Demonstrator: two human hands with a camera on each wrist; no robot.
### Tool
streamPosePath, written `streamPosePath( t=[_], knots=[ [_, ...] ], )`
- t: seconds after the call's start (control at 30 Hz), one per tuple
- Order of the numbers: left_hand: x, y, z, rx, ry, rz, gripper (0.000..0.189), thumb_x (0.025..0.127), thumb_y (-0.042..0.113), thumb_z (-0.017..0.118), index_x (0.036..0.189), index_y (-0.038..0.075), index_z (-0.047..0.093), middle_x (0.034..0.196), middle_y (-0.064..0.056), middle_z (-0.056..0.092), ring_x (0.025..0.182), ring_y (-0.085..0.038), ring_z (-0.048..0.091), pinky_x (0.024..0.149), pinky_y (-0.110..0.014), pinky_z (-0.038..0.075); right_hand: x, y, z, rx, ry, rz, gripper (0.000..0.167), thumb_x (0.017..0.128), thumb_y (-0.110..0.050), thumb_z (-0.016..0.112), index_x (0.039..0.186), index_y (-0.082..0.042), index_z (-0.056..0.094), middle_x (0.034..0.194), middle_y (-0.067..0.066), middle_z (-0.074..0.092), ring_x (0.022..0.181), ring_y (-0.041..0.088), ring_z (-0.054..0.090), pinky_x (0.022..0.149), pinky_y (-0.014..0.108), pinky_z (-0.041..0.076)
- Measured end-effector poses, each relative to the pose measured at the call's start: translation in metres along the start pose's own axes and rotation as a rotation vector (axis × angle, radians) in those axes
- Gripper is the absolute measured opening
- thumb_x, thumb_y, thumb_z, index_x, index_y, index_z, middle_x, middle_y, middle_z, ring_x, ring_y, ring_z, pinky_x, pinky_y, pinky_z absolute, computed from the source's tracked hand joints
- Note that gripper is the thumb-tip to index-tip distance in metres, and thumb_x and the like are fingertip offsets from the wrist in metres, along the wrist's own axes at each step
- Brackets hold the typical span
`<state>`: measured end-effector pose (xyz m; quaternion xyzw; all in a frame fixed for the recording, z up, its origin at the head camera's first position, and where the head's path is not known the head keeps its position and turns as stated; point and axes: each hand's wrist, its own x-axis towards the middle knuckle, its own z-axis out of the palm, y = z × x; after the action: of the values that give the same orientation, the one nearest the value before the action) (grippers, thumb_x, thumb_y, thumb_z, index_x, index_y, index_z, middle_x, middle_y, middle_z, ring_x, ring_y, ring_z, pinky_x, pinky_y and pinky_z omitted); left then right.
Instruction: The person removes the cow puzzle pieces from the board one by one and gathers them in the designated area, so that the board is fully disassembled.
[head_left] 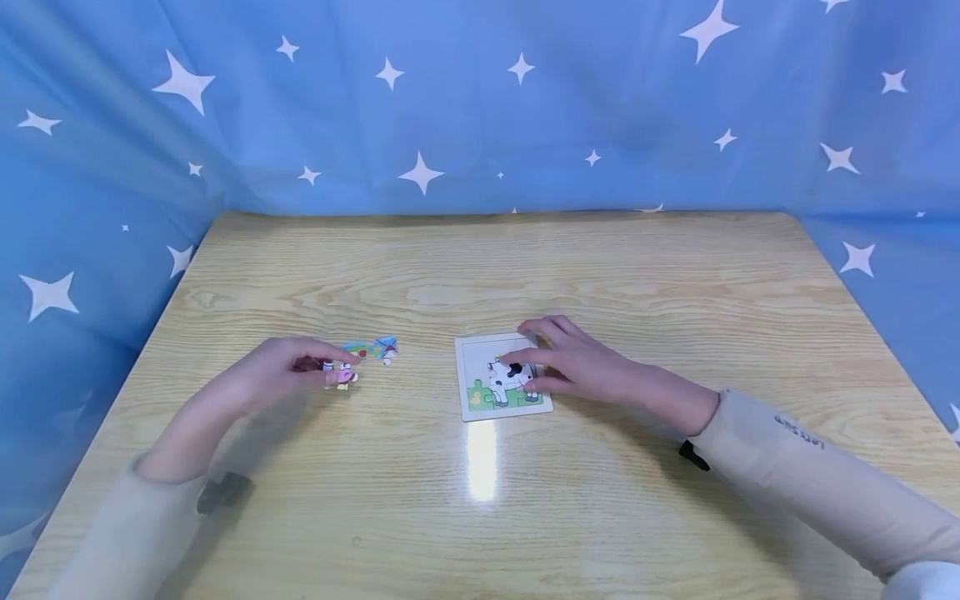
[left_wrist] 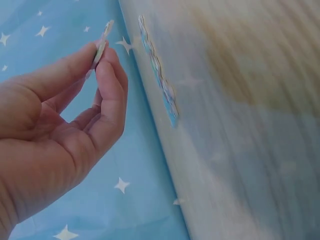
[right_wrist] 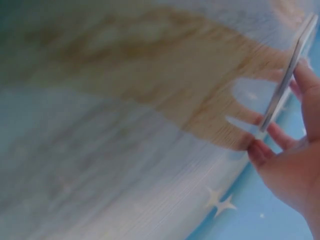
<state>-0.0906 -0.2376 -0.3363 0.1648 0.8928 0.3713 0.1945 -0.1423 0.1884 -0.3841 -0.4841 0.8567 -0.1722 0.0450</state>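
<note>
My left hand (head_left: 273,375) pinches a jigsaw piece (head_left: 344,377) with pink and white printing between thumb and fingertips. Seen from the left wrist, the piece (left_wrist: 101,47) is edge-on, raised off the table. Just beyond that hand lie more jigsaw pieces (head_left: 386,347), blue and green. A square puzzle tray (head_left: 480,343) with a pale frame sits near the middle of the table. Pieces fitted along its lower part show a black-and-white cow (head_left: 504,384) on green. My right hand (head_left: 581,362) rests over the tray's right side, fingers spread and slightly bent, covering part of the picture.
The light wooden table (head_left: 420,275) reaches back to a blue curtain (head_left: 465,100) with white stars, which also hangs at both sides. A bright reflection shows on the tabletop below the tray. A dark strap end (head_left: 693,455) hangs beneath the right sleeve.
</note>
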Motion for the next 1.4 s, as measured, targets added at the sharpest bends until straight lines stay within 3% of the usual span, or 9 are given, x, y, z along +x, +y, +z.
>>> streamPosePath(
  t=[0.3,0.6,0.9,1.07,1.23,1.4],
  knots=[
    [-0.003,-0.011,-0.003,0.044,-0.015,-0.039,0.029,0.097,0.012,0.072,0.125,0.006,0.073,0.105,-0.004,0.069,0.077,-0.016,0.053,0.064,-0.026,0.045,-0.001,0.000,0.000,-0.004,0.008,-0.015,0.044,0.095,-0.029,0.074,0.137,-0.021,0.065,0.143,0.021,0.047,0.129,0.040,0.042,0.103,0.055,0.042],
    [-0.005,-0.020,-0.005,0.050,-0.033,-0.074,0.028,0.096,0.013,0.073,0.124,0.006,0.074,0.111,-0.006,0.069,0.082,-0.018,0.053,0.068,-0.027,0.047,-0.001,0.001,0.000,-0.011,0.010,-0.015,0.045,0.095,-0.030,0.075,0.137,-0.021,0.065,0.144,0.021,0.048,0.130,0.040,0.042,0.103,0.053,0.043],
    [-0.004,-0.027,-0.007,0.045,-0.040,-0.096,0.030,0.095,0.007,0.072,0.124,0.000,0.071,0.100,-0.004,0.068,0.080,-0.017,0.054,0.065,-0.026,0.046,0.000,0.001,0.000,-0.022,0.007,-0.017,0.044,0.095,-0.031,0.075,0.137,-0.021,0.065,0.144,0.021,0.048,0.130,0.040,0.042,0.103,0.053,0.042],
    [-0.003,-0.026,-0.007,0.068,-0.037,-0.152,0.035,0.094,0.008,0.074,0.126,-0.001,0.064,0.092,-0.004,0.064,0.082,-0.020,0.055,0.069,-0.032,0.046,0.000,0.002,0.000,-0.024,0.010,-0.023,0.045,0.095,-0.030,0.075,0.137,-0.020,0.065,0.144,0.021,0.048,0.129,0.039,0.042,0.102,0.053,0.043],
    [-0.002,-0.025,-0.007,0.051,-0.025,-0.204,0.038,0.091,0.007,0.077,0.116,0.001,0.050,0.092,-0.007,0.062,0.084,-0.022,0.055,0.074,-0.037,0.044,0.000,0.002,0.000,-0.021,0.011,-0.028,0.045,0.095,-0.030,0.075,0.137,-0.020,0.066,0.144,0.022,0.047,0.129,0.039,0.043,0.102,0.054,0.042],
    [-0.002,-0.025,-0.007,0.048,-0.017,-0.216,0.041,0.090,0.008,0.078,0.114,0.001,0.045,0.091,-0.007,0.060,0.083,-0.022,0.055,0.073,-0.037,0.043,0.000,0.002,0.000,-0.015,0.005,-0.020,0.044,0.095,-0.030,0.075,0.137,-0.020,0.066,0.144,0.021,0.047,0.129,0.039,0.042,0.103,0.053,0.042]
  ],
)
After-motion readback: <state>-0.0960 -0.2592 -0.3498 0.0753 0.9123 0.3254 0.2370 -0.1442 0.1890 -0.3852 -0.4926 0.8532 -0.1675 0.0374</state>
